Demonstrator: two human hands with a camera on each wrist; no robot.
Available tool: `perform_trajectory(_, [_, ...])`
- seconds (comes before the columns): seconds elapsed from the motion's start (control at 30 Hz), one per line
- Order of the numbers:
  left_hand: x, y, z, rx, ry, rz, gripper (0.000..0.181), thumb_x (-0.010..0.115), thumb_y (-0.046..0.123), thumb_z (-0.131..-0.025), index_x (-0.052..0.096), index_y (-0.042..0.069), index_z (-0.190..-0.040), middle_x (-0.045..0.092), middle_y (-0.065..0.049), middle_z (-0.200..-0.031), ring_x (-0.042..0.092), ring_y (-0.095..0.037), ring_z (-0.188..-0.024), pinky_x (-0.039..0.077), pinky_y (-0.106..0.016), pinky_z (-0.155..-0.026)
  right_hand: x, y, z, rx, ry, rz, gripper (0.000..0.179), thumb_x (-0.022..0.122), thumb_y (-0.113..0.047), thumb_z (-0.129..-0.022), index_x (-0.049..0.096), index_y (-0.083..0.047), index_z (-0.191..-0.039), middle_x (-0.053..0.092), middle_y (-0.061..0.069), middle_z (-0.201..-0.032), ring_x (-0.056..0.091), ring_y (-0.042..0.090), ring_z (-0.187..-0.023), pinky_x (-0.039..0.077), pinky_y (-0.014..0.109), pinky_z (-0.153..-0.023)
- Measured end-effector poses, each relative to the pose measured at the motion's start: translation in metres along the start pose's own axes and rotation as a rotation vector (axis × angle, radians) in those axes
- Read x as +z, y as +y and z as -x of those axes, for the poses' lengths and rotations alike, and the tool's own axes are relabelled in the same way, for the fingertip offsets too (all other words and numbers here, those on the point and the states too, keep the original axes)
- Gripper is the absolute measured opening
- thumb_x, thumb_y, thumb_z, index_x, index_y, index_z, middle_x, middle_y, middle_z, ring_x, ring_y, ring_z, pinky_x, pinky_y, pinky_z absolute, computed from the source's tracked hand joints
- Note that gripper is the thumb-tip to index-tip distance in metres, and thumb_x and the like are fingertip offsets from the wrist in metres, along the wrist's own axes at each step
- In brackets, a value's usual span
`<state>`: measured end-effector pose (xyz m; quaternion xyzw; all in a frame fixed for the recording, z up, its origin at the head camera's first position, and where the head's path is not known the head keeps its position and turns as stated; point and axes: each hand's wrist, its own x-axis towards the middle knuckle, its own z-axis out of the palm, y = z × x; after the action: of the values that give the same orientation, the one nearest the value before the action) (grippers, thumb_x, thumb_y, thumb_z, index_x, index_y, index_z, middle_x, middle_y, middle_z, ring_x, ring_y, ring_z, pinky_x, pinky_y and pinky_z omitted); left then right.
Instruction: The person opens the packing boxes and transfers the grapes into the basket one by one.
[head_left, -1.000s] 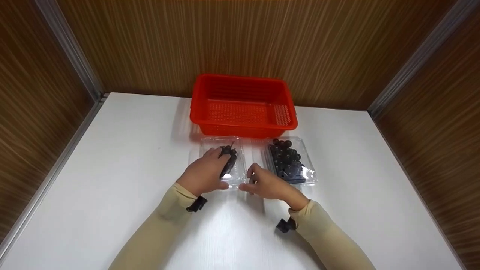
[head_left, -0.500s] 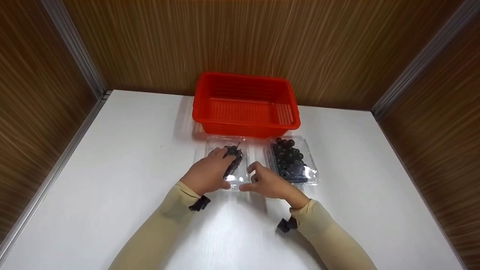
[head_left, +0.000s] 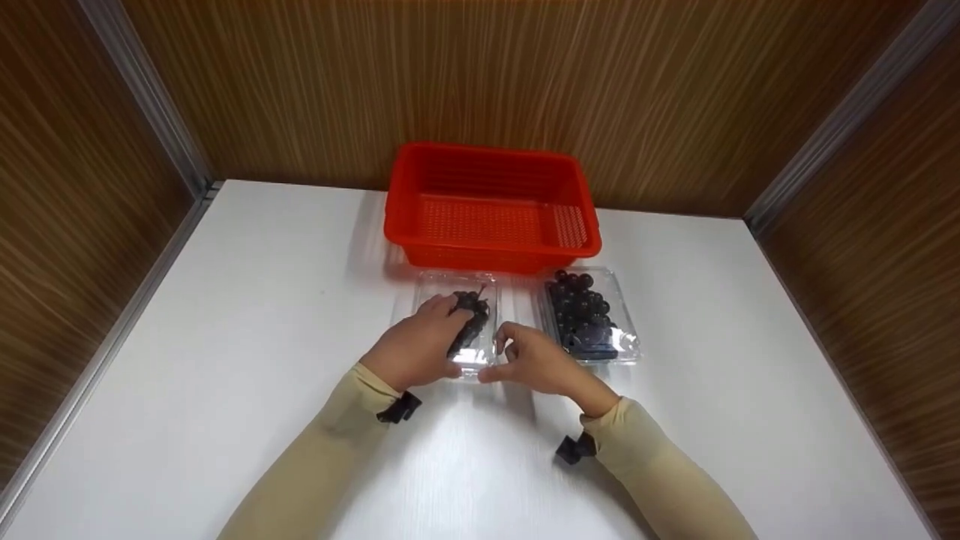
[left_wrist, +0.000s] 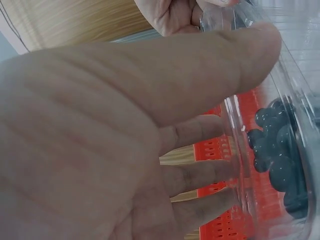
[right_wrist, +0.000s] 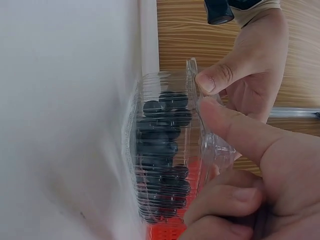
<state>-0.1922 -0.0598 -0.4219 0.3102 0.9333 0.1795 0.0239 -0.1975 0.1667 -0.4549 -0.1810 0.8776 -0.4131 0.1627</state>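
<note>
A clear plastic clamshell box [head_left: 433,283] holding a bunch of dark grapes [head_left: 474,309] is on the white table, in front of the red basket. My left hand [head_left: 420,345] lies over its left side. Seen from the left wrist, the straight fingers [left_wrist: 200,172] touch the clear plastic and the thumb reaches along its edge. My right hand [head_left: 536,364] is at the box's front right corner. There, in the right wrist view, the thumb [right_wrist: 235,125] presses the rim and the other fingers are curled beside it, pinching the edge. The left palm hides part of the grapes.
Just right of my right hand stands a second clear clamshell box [head_left: 628,341] with dark grapes [head_left: 581,304]. Behind both boxes is a red plastic basket [head_left: 491,253] with perforated walls. Wood-grain panels [head_left: 480,75] enclose the table at the back and sides.
The head view has shifted slightly. Both hands keep nearly the same hold at the left clamshell box, with only small finger movement.
</note>
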Motion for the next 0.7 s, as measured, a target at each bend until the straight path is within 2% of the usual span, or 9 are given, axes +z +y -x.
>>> perform_trajectory(0.1, [0.0012,-0.0001,-0.0004,-0.018,-0.008,-0.01,0.075,0.089,0.021,-0.081,0.053,-0.001,-0.144,0.047,-0.027,-0.151,0.041,-0.042,-0.144,0.044,-0.049,-0.113,0.0006,-0.0003,0.0003,0.011,0.029,0.001,0.036,0.091,-0.026,-0.079,0.06,-0.013,-0.09,0.041,-0.007,-0.058,0.037,0.009,-0.053,0.028,0.025,-0.049])
perform_trajectory(0.27, [0.0009,0.0001,-0.0021,-0.13,-0.032,-0.051,0.079,0.086,0.028,-0.086,0.048,0.001,-0.151,0.04,-0.029,-0.157,0.037,-0.045,-0.148,0.048,-0.051,-0.109,0.0034,-0.001,-0.0011,-0.009,0.142,0.023,0.028,0.086,-0.023,-0.085,0.063,-0.012,-0.073,0.046,-0.008,-0.06,0.041,0.009,-0.059,0.032,0.025,-0.053])
perform_trajectory(0.4, [0.0007,0.0021,-0.003,-0.137,-0.043,-0.068,0.079,0.086,0.028,-0.086,0.049,0.001,-0.151,0.041,-0.029,-0.157,0.035,-0.047,-0.148,0.049,-0.052,-0.108,0.0042,-0.0016,-0.0002,-0.039,0.144,0.036,0.028,0.079,-0.019,-0.091,0.06,-0.012,-0.071,0.048,-0.008,-0.061,0.044,0.009,-0.06,0.034,0.025,-0.056])
perform_trajectory(0.53, [0.0001,0.0048,-0.003,-0.124,-0.055,-0.051,0.085,0.09,0.028,-0.081,0.048,0.0,-0.15,0.041,-0.029,-0.156,0.034,-0.048,-0.148,0.048,-0.052,-0.109,0.0027,-0.0023,0.0035,-0.026,0.116,0.014,0.026,0.077,-0.018,-0.091,0.054,-0.009,-0.083,0.05,-0.005,-0.065,0.048,0.01,-0.059,0.038,0.024,-0.055])
perform_trajectory(0.7, [-0.0004,0.0052,-0.0014,-0.106,-0.02,-0.058,0.081,0.091,0.023,-0.078,0.052,-0.001,-0.145,0.048,-0.027,-0.15,0.042,-0.045,-0.143,0.048,-0.05,-0.109,0.0003,-0.0014,0.0069,-0.006,0.076,-0.059,0.034,0.065,-0.005,-0.09,0.043,0.0,-0.115,0.055,0.002,-0.072,0.055,0.013,-0.057,0.046,0.026,-0.056])
